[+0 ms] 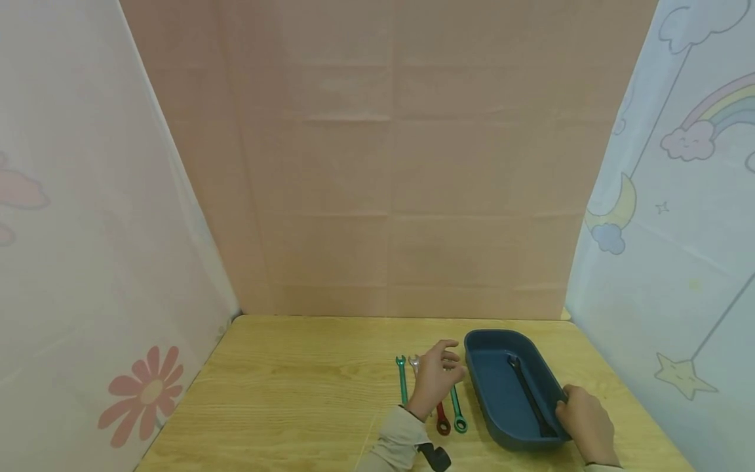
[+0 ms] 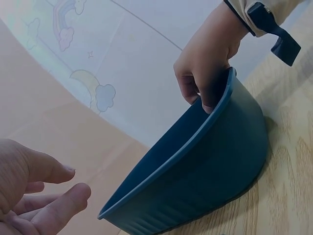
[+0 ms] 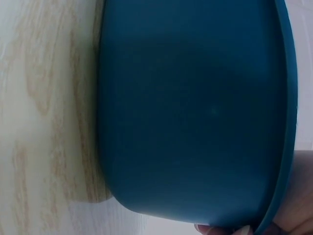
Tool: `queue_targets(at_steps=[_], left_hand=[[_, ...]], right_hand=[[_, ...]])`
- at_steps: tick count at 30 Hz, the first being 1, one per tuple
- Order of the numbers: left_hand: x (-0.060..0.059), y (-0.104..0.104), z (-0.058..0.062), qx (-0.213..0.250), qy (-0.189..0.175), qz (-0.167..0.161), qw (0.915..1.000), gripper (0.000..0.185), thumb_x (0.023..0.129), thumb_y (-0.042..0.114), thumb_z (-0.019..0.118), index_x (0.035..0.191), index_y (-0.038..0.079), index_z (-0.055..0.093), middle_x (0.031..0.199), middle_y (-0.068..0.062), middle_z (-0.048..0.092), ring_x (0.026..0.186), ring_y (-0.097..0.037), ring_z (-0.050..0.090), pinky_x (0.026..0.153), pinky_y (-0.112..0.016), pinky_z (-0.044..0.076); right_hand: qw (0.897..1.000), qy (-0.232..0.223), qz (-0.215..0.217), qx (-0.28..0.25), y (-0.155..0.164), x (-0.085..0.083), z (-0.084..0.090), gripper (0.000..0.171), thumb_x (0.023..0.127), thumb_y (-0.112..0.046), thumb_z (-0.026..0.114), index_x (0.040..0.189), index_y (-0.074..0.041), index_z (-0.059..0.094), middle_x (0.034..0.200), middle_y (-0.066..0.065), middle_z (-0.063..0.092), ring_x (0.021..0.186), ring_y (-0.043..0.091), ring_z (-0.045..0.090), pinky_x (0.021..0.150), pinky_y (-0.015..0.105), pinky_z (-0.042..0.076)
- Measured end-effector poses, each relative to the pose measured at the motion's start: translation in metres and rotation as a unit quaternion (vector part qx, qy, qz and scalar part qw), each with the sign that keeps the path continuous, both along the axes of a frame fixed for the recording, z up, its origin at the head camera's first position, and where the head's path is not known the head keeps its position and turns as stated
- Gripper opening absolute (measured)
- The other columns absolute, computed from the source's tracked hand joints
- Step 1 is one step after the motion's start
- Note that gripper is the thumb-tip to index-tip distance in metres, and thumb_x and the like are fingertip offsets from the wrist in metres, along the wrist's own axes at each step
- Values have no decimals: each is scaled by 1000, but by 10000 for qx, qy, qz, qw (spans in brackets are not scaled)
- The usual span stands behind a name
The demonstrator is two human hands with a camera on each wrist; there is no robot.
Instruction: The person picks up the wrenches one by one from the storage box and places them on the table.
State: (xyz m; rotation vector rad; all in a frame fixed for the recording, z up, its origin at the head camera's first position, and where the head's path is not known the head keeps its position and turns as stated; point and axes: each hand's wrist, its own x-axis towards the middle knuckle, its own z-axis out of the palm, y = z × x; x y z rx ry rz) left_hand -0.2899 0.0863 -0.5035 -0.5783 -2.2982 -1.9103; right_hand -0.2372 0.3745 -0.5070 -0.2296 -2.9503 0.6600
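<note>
Blue tray rim gripped by right hand, left hand relaxed above wrenches

Dark blue oval tray sits upright on the table; a black wrench lies lengthwise inside.

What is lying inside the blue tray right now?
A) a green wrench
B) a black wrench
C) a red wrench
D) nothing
B: the head view shows a black wrench lying lengthwise in the blue tray, while the green wrench and the red wrench lie on the table by the left hand.
</note>
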Motion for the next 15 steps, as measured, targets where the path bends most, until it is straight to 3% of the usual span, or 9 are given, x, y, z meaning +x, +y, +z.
queue_targets(at_steps=[3,9,15], left_hand=[[0,4,1,38,-3,-38,10000,46,88,10,75,132,13,61,111,-13,71,92,-12,70,68,-23,56],[3,11,3,158,-78,-260,9995,47,89,9,75,133,13,60,107,-5,70,88,-7,68,67,-22,56],[7,16,4,-39,-98,-361,9993,46,90,7,74,133,13,60,106,-2,68,87,-7,68,68,-22,55]], right_hand=[[10000,-3,21,21,0,-1,2,9,85,-1,62,87,7,60,73,19,64,60,27,62,48,47,47],[9999,-97,-32,37,0,-2,1,7,86,-1,61,83,5,59,69,14,62,58,25,60,48,46,47],[9999,-123,-16,44,0,-4,-1,10,87,0,61,78,1,56,65,8,59,56,22,57,47,43,45]])
